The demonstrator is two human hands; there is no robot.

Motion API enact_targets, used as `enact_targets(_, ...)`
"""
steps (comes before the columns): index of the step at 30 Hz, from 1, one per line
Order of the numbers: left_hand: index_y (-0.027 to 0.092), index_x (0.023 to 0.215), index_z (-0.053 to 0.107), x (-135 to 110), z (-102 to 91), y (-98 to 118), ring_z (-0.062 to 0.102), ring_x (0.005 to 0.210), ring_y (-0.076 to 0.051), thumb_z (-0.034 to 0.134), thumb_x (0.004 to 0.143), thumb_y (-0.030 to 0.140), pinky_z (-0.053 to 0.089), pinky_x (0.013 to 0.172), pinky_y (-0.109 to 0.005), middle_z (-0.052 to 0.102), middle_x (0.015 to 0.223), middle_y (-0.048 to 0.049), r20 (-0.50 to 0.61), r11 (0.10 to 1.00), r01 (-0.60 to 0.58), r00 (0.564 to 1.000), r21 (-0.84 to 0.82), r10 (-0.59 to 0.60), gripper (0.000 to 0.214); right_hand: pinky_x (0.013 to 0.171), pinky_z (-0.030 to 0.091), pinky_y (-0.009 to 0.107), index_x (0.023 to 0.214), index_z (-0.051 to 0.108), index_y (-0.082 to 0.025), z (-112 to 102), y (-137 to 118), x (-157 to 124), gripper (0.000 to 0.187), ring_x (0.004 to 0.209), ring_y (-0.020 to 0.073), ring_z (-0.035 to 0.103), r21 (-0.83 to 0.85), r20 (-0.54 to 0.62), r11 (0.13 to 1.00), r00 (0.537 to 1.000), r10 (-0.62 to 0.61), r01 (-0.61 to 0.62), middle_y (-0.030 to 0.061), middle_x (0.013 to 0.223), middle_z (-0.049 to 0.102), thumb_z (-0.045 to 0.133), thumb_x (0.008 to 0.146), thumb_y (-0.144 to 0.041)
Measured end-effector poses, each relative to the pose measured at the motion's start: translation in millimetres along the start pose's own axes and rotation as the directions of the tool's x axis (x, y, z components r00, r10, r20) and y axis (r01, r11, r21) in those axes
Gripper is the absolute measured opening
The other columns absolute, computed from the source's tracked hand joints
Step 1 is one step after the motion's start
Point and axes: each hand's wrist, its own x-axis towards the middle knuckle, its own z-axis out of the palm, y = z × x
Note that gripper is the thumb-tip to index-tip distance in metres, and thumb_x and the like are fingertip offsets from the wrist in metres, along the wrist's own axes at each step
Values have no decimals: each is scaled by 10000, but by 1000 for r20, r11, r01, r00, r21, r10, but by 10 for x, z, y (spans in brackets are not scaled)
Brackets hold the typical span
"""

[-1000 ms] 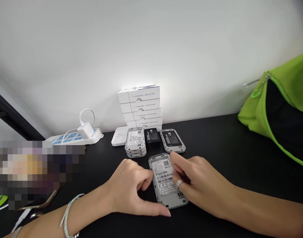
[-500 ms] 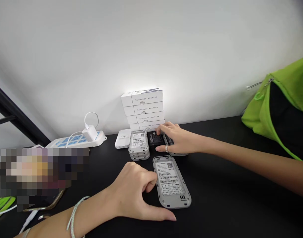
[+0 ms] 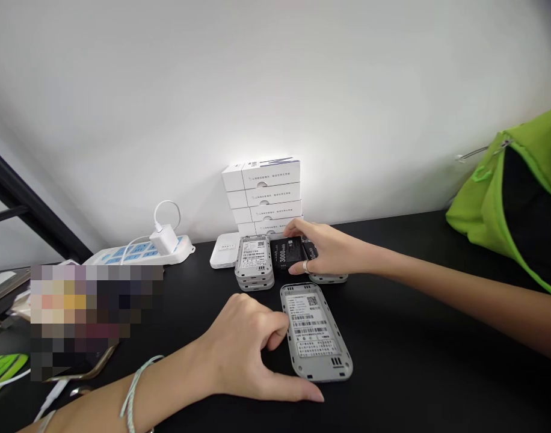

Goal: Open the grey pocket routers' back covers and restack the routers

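Observation:
My right hand (image 3: pixel 318 246) pinches a black battery (image 3: pixel 292 250) printed "3000mAh", thumb at its near edge and fingers at its far edge. Another dark battery shows partly behind it. My left hand (image 3: pixel 248 349) lies beside a grey device shell (image 3: pixel 318 331) with a barcode label. Its fingers are curled against the shell's left edge, while the thumb stretches apart below the lower end. Left of the batteries stands a stack of similar grey shells (image 3: pixel 254 261). Partly behind my right hand sits another shell (image 3: pixel 328 278) with a black battery on it.
White boxes (image 3: pixel 273 195) are stacked against the wall, with white covers (image 3: pixel 224 249) at their left. A power strip (image 3: pixel 180 251) holds a white charger (image 3: pixel 164 240). A green bag (image 3: pixel 485 198) stands at right. Blurred items and a cable lie at left on the black table (image 3: pixel 393 373).
My right hand has closed on the black battery and shifted it slightly, showing another battery's print beside it. My left hand stays by the shell. The view has moved a little.

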Motion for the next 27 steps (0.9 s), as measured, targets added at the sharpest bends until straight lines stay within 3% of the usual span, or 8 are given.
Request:
enact_targets(5, 176, 510, 325, -3, 3, -6, 238, 366, -39, 795, 549, 662, 196, 434, -235, 294, 401, 101, 1, 1000, 9, 1000, -2, -9, 678, 948, 455, 427, 1103, 484, -269, -26, -67, -339, 579, 1150, 281, 544, 201, 5, 979, 1000, 22, -23, 65, 1216, 586, 788, 643, -448)
enact_targets(10, 173, 493, 338, 4, 11, -12, 243, 361, -40, 800, 534, 665, 186, 420, -231, 292, 391, 98, -20, 1000, 9, 1000, -5, -9, 677, 900, 478, 452, 1170, 499, -337, 73, -224, -698, 623, 1118, 301, 534, 195, 82, 971, 989, 123, -137, 27, 1246, 567, 791, 637, -476)
enact_targets(14, 173, 493, 332, -3, 20, -16, 246, 355, -40, 781, 569, 665, 196, 419, -228, 287, 388, 97, -18, 1000, 8, 1000, -1, -8, 671, 911, 473, 458, 1228, 481, -371, 116, -316, -810, 627, 1122, 300, 518, 204, 163, 961, 974, 157, -189, 20, 1271, 552, 746, 686, -543)
enact_targets(17, 177, 499, 330, -1, 22, -14, 268, 349, -45, 758, 617, 639, 198, 418, -229, 291, 391, 96, -10, 1000, 3, 1000, 9, -3, 640, 916, 474, 467, 1246, 472, -367, 118, -350, -847, 638, 1125, 315, 516, 190, 165, 968, 977, 133, -164, 37, 1264, 551, 711, 702, -598)
enact_targets(22, 180, 509, 348, 7, 24, -4, 317, 352, -55, 749, 636, 572, 189, 417, -228, 316, 398, 92, 13, 1000, 14, 1000, 12, -14, 575, 934, 469, 498, 1327, 437, -331, 140, -352, -911, 824, 1271, 392, 414, 102, 185, 994, 983, 17, -36, 98, 1343, 517, 787, 622, -574)
enact_targets(25, 177, 516, 353, 2, 21, 0, 319, 360, -57, 748, 645, 576, 191, 425, -226, 318, 404, 89, 16, 1000, 12, 1000, 14, -13, 576, 1000, 381, 568, 1383, 419, -301, 149, -347, -912, 808, 1348, 434, 337, -2, 200, 998, 978, -55, 56, 134, 1384, 510, 746, 694, -568)
enact_targets(27, 177, 523, 360, -2, 12, -1, 319, 368, -59, 739, 660, 586, 199, 433, -227, 321, 407, 87, 19, 1000, 12, 1000, 8, -12, 575, 1033, 332, 588, 1385, 426, -297, 159, -347, -893, 742, 1340, 429, 365, -37, 217, 996, 973, -76, 86, 134, 1378, 520, 707, 747, -551)
